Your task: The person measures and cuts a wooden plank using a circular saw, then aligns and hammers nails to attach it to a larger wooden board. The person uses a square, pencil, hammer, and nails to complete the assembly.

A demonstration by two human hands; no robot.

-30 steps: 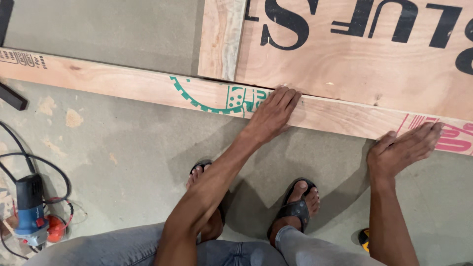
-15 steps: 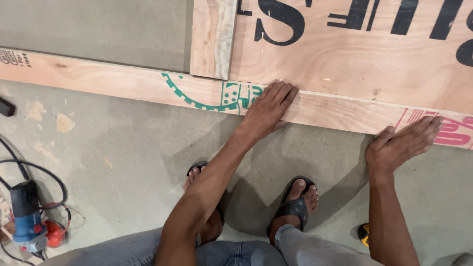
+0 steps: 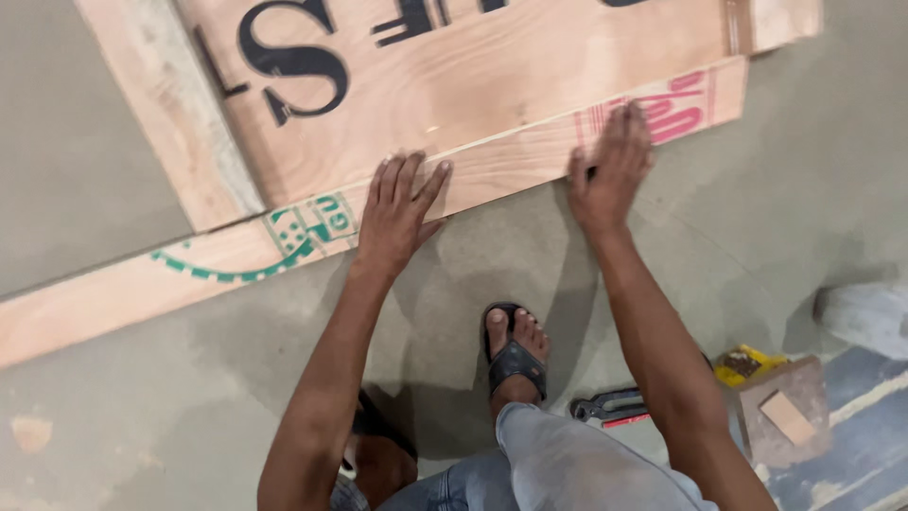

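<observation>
Both hands, left hand [image 3: 397,213], right hand [image 3: 613,166], flat, open-palmed on plywood strip [image 3: 511,161].

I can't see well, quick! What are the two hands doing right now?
Left hand: open, fingers spread, pressed flat on the long plywood strip, holding nothing.
Right hand: open, palm down on the same strip, holding nothing.

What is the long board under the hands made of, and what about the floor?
The long strip under the left hand and right hand looks like plywood: pale tan grain, matte and unvarnished, with green and red stamps printed on it. The big panel beside it looks the same, with black letters. The floor seems to be bare concrete: grey, dull and blotchy.
</observation>
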